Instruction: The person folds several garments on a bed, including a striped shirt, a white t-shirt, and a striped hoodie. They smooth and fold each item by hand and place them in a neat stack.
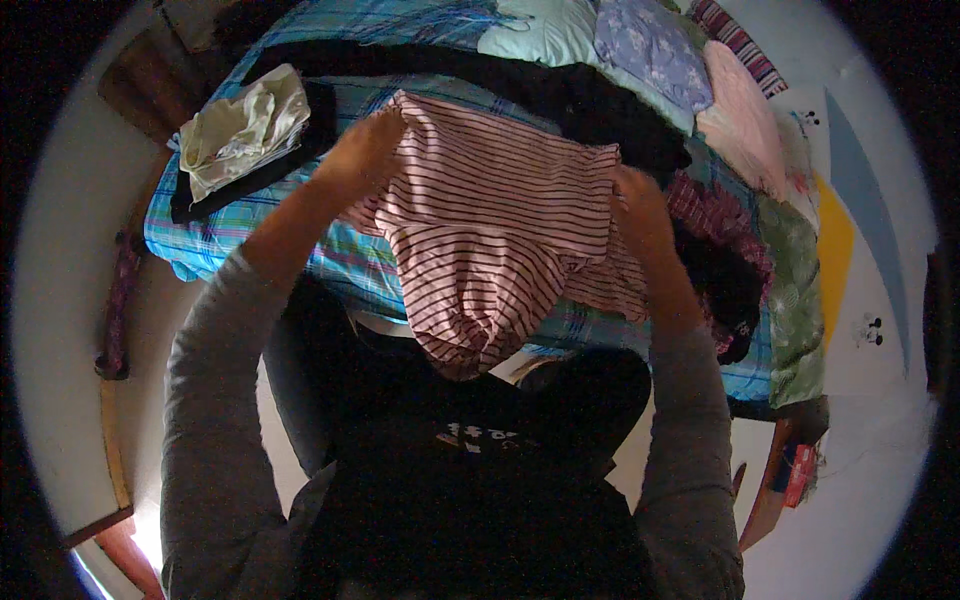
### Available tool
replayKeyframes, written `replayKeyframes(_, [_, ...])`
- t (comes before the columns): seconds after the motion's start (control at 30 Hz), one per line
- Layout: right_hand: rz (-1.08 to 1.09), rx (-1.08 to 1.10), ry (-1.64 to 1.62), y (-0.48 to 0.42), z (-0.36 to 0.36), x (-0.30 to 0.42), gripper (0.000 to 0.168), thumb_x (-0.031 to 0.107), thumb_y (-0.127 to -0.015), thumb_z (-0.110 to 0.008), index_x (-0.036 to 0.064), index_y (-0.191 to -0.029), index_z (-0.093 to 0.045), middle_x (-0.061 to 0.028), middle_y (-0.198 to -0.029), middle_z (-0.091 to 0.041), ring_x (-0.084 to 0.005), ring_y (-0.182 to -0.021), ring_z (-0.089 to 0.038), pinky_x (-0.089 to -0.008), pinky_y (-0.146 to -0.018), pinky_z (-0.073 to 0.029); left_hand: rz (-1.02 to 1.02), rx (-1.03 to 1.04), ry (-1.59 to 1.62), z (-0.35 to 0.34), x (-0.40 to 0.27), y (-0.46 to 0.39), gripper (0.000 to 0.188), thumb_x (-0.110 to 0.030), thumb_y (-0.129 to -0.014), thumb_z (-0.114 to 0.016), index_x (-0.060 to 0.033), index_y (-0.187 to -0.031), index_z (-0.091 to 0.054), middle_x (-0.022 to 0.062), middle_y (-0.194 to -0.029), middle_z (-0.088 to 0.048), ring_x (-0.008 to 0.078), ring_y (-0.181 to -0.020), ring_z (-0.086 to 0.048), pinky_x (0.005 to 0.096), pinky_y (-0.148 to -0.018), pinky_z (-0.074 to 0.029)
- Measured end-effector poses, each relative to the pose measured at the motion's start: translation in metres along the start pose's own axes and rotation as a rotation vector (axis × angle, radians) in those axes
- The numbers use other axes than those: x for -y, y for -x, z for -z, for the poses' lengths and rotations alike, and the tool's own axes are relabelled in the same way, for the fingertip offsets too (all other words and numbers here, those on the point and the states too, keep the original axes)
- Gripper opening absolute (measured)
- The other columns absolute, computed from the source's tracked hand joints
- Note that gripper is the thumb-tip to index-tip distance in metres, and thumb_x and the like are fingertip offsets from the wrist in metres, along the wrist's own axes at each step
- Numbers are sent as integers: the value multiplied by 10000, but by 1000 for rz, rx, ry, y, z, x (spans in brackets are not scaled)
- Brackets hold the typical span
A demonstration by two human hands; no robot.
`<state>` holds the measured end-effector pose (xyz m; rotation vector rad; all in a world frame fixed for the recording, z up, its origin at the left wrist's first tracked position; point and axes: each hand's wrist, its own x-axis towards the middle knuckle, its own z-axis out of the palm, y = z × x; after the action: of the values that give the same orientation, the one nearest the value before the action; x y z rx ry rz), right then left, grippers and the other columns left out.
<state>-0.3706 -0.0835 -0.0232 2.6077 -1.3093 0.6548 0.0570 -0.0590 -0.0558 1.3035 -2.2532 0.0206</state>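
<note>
A pink hooded garment with dark stripes (502, 180) lies spread over the near edge of a bed, its hood hanging toward me. My left hand (365, 155) is at its upper left side, with the fingers largely hidden by the cloth and the hand itself. At the right edge, my right hand (641, 202) touches the fabric near a corner; its grip is not clear. A striped part of the garment sticks out beneath, beside my right wrist.
Cream satin cloth (251, 127) lies on dark fabric at the left. Black clothing (585, 97) stretches across behind. Pillows (652, 52) sit at the back right, and maroon and black clothes (712, 262) at the right. Blue plaid bedding (240, 217) covers the bed.
</note>
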Motion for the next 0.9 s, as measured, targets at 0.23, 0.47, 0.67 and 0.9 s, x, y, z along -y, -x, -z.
replayKeyframes(0.23, [451,404,-184,74,13,92,569,223,-727,-664,133,-1241,-437,-139,-1296,-429,-318,-1181,-434,-445,-954,-384,-447,296,54,-1,-105,83,742,-268,-648,-692,-97,-1318,-421,154,-1320,-408,339,-1239,-373,463,-1021,-329])
replayKeyframes(0.47, [650,138,-56,101,-47,118,389,197,-815,-581,134,-1188,-491,-97,-1276,-467,-251,-1171,-458,-411,-977,-368,-493,229,-94,-37,-124,102,500,-197,-737,-566,-145,-1231,-500,85,-1297,-447,265,-1227,-402,429,-1027,-319])
replayKeyframes(0.67, [22,972,-594,87,-69,86,439,221,-862,-548,120,-1280,-458,-110,-1267,-512,-250,-1168,-476,-411,-956,-400,-493,597,200,-44,-106,68,361,-157,-803,-516,-101,-1156,-566,126,-1227,-511,287,-1093,-509,400,-920,-412])
replayKeyframes(0.9, [-276,608,-804,-70,-56,17,498,335,-859,-577,34,-1243,-477,-166,-1207,-538,-306,-1094,-527,-411,-893,-442,250,1091,789,-18,41,-95,363,-295,-806,-618,-50,-1074,-615,116,-1070,-618,248,-953,-577,373,-828,-453])
